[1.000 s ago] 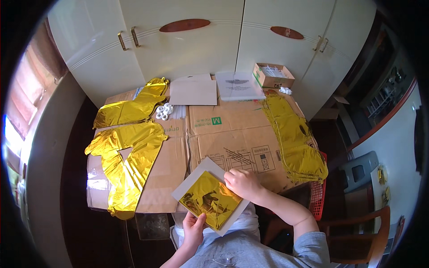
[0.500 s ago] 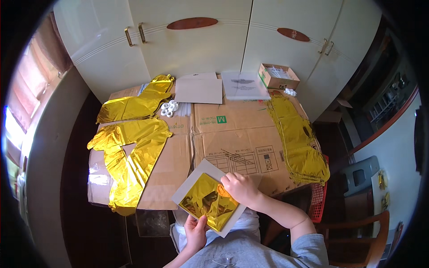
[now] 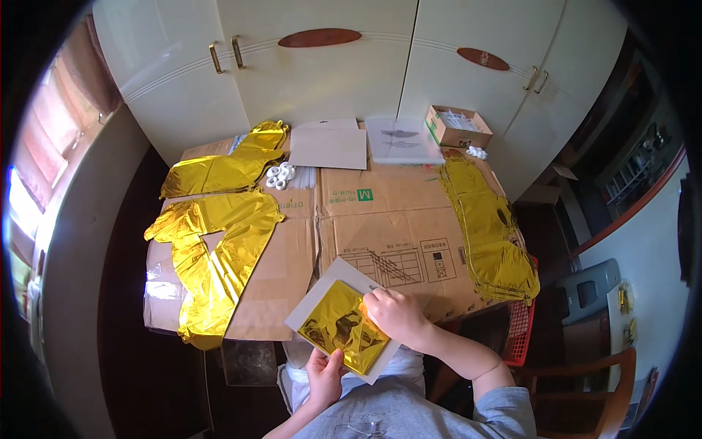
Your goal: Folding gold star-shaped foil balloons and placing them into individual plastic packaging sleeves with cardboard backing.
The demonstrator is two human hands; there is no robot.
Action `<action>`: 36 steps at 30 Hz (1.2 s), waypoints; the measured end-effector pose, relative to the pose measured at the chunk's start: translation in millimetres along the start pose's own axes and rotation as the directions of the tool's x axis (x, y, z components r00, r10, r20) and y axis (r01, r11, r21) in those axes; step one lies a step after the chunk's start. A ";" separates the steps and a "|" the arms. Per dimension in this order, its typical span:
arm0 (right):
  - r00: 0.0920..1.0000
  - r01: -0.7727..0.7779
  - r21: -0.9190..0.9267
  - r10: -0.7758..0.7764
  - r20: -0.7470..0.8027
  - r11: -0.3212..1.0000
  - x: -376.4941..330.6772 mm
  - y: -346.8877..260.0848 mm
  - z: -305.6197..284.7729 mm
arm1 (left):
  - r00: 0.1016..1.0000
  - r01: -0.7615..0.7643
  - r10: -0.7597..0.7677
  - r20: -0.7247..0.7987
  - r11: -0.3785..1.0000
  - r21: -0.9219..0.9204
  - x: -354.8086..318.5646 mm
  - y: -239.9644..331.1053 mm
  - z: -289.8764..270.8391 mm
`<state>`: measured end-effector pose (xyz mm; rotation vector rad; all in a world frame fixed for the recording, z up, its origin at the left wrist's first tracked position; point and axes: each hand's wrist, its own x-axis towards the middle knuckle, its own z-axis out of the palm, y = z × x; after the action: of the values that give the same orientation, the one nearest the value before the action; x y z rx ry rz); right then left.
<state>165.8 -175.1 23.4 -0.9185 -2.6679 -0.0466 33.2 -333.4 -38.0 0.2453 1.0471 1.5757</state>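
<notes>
Close to my body, my left hand [image 3: 326, 374] grips the lower edge of a light grey card [image 3: 311, 316], with its thumb lying on top. Flat on the card is a folded gold foil balloon [image 3: 338, 311], creased and shiny. My right hand [image 3: 395, 314] is closed at the foil's upper right side, its knuckles up. Its fingertips are pressed together on the foil and partly hidden; an orange tint shows beside them. The card is tilted over the table's near edge.
Flattened cardboard [image 3: 387, 190] covers the table. Unfolded gold foil balloons lie at the left [image 3: 241, 256] and right [image 3: 486, 227]. Farther back are white rolls [image 3: 280, 175], grey cards [image 3: 329, 146], a clear plastic stack [image 3: 398, 135] and a box of white sticks [image 3: 461, 132]. A red basket [image 3: 521, 329] stands right.
My right hand has shifted slightly right and down along the foil. The left hand keeps its hold on the card, and the whole view has moved a little.
</notes>
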 end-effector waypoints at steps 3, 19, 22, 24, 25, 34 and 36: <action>0.998 0.057 -0.037 -0.058 -0.020 0.998 -0.8 -6.3 -3.2 | 1.000 -0.003 0.003 0.003 1.000 0.004 0.9 1.5 1.0; 0.993 0.117 0.022 -0.118 0.010 0.993 -11.7 -31.6 -1.1 | 0.988 0.134 -0.142 0.060 0.983 0.127 -12.1 16.8 -8.0; 0.991 0.137 0.023 -0.136 -0.012 0.990 -10.9 -35.3 -5.9 | 0.984 0.163 -0.171 0.051 0.978 0.128 -12.9 16.2 -13.5; 0.988 0.154 0.026 -0.153 -0.022 0.988 -10.9 -38.2 -6.6 | 0.986 0.158 -0.163 0.045 0.982 0.100 -10.9 13.7 -11.5; 0.987 0.161 0.022 -0.161 -0.018 0.987 -11.6 -40.0 -6.7 | 0.986 0.154 -0.159 0.045 0.984 0.085 -9.4 12.9 -8.7; 0.981 0.192 0.042 -0.191 -0.037 0.980 -19.5 -47.3 -8.2 | 0.988 0.131 -0.138 0.063 0.986 0.100 9.1 5.1 4.0; 0.980 0.197 0.037 -0.196 -0.042 0.980 -20.4 -47.0 -8.6 | 0.989 0.136 -0.140 0.055 0.988 0.070 11.1 2.0 7.1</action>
<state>155.0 -225.6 28.7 -0.6320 -2.7036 -0.0533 33.2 -320.1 -36.6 0.2579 1.0488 1.4030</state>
